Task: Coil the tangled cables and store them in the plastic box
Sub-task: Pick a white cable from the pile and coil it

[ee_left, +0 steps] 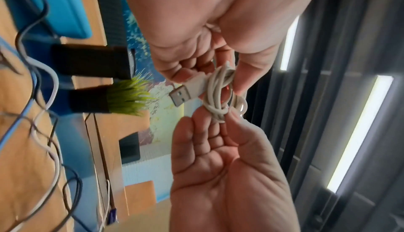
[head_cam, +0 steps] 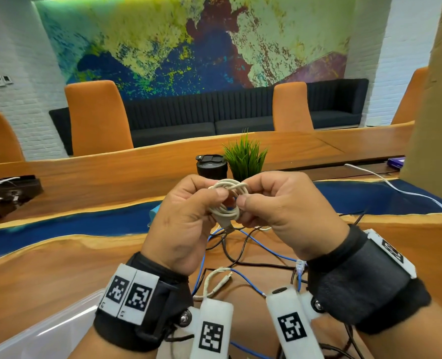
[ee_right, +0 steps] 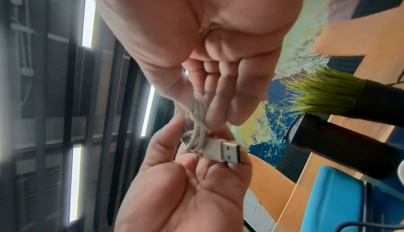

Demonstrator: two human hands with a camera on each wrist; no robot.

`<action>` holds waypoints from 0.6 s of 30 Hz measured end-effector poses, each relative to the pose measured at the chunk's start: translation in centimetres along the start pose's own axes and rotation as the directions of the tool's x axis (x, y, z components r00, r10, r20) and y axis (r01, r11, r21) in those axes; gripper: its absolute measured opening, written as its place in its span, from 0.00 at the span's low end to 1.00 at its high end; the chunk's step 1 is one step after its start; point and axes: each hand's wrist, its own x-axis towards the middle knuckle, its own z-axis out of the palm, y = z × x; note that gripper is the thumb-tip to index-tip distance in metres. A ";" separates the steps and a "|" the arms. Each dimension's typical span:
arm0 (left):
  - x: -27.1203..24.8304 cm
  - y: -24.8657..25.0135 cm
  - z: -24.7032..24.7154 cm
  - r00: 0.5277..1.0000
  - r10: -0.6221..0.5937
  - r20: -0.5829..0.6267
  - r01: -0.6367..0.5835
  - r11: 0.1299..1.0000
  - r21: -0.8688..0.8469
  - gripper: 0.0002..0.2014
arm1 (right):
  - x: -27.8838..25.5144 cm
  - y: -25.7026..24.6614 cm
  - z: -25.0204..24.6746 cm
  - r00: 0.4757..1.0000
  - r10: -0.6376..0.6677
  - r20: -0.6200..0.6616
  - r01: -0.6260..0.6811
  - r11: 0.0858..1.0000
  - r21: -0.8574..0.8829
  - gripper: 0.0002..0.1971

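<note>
Both hands hold a small coil of white USB cable (head_cam: 227,200) above the table, in front of my chest. My left hand (head_cam: 214,203) pinches the coil, with the USB plug (head_cam: 226,225) sticking out below its fingers. My right hand (head_cam: 248,203) pinches the coil's right side between thumb and fingers. In the left wrist view the left hand (ee_left: 212,80) grips the coil (ee_left: 218,94) by its plug (ee_left: 181,95), and the right hand (ee_left: 214,120) pinches the wrapped end. Under the hands lie tangled blue (head_cam: 266,250), black (head_cam: 240,263) and beige (head_cam: 214,281) cables. The clear plastic box (head_cam: 33,327) shows at bottom left.
A black tumbler (head_cam: 211,167) and a potted grass plant (head_cam: 244,159) stand just beyond the hands. A cardboard sheet (head_cam: 434,99) rises at the right, with a white cable (head_cam: 396,187) running past it. A dark bag (head_cam: 7,193) sits at far left.
</note>
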 end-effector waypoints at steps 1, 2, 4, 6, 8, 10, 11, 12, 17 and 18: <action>0.0 0.0 0.1 1.000 -0.012 0.010 0.013 0.999 -0.052 0.07 | 0.0 0.0 0.0 1.000 0.010 0.011 -0.011 0.999 0.033 0.05; 0.0 0.0 0.2 1.000 -0.026 0.016 0.027 0.994 -0.107 0.08 | 0.1 0.1 -0.1 1.000 0.018 0.021 -0.019 0.998 0.054 0.05; -0.1 -0.2 0.6 0.998 -0.055 0.027 0.060 0.975 -0.214 0.08 | 0.2 0.3 -0.2 0.999 0.019 0.032 -0.022 0.996 0.083 0.05; -0.1 -0.4 0.7 0.995 -0.091 0.048 0.101 0.955 -0.278 0.06 | 0.3 0.4 -0.2 0.999 0.006 0.031 -0.009 0.995 0.101 0.06; -0.1 -0.4 0.8 0.987 -0.134 0.087 0.155 0.936 -0.315 0.06 | 0.4 0.5 -0.3 1.000 -0.015 0.023 0.013 0.993 0.113 0.07; -0.2 -0.2 0.7 0.976 -0.192 0.101 0.214 0.924 -0.317 0.04 | 0.5 0.6 -0.4 0.999 -0.053 -0.005 0.053 0.993 0.102 0.08; -0.2 -0.1 0.7 0.972 -0.216 0.095 0.234 0.925 -0.299 0.03 | 0.5 0.7 -0.5 0.995 -0.092 -0.026 0.093 0.994 0.058 0.09; -0.2 0.0 0.7 0.969 -0.232 0.087 0.248 0.929 -0.276 0.04 | 0.5 0.8 -0.6 0.989 -0.142 -0.041 0.142 0.990 -0.011 0.12; -0.5 0.1 1.0 0.971 -0.224 0.079 0.234 0.959 -0.162 0.03 | 0.4 0.5 -1.1 0.935 -0.354 -0.031 0.340 0.915 -0.218 0.13; -0.5 0.1 1.0 0.975 -0.209 0.077 0.218 0.966 -0.138 0.02 | 0.4 0.4 -1.2 0.934 -0.357 -0.024 0.343 0.912 -0.225 0.12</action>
